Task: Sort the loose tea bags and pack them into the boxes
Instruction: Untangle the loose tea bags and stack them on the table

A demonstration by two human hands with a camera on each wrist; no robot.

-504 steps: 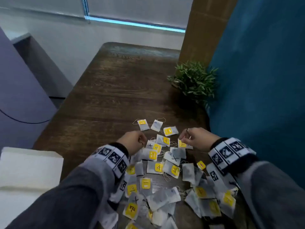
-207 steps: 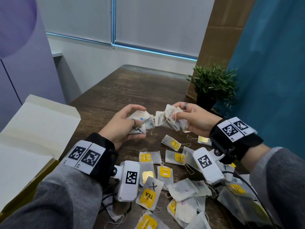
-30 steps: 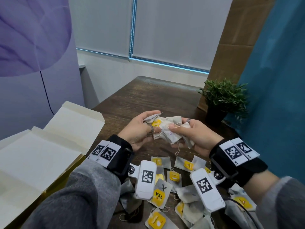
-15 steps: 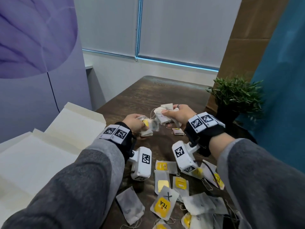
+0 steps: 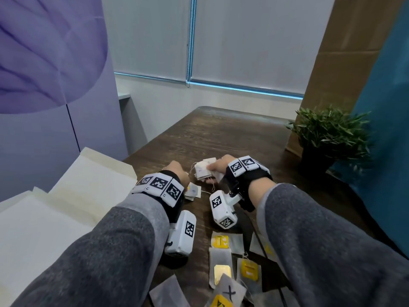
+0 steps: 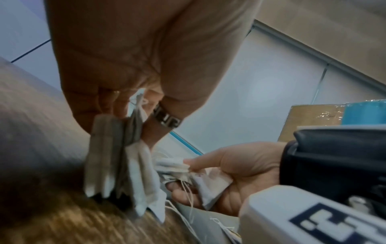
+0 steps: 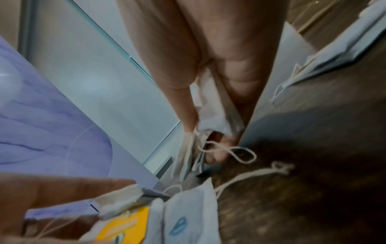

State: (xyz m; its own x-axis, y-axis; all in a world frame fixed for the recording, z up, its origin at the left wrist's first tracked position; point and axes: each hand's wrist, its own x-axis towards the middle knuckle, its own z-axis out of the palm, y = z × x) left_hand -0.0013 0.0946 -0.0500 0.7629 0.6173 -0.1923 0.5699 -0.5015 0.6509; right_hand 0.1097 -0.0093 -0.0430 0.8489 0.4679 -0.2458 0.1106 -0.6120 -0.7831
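Box: an open box with pale flaps lies at the left edge of the table, beside the left sleeve.
Left hand: the left hand is low over the table, its fingers curled round a bundle of tea bags; the bags hang down from the fingers, lower edges at the wood.
Left bundle, by view: the head view shows only a corner of it beside the wrist; the left wrist view shows the folded bags fanned out and a ring on one finger.
Right hand: the right hand is just right of the left one, thumb and fingers pinching a second stack of tea bags, strings trailing below.
Right stack, by view: the right wrist view shows the stack edge-on between thumb and fingers; the head view shows its flat top face.
Loose bags: more tea bags with yellow tags lie flat on the table near the person, between the two sleeves.
Plant: a potted plant stands at the table's far right, well apart from the hands.
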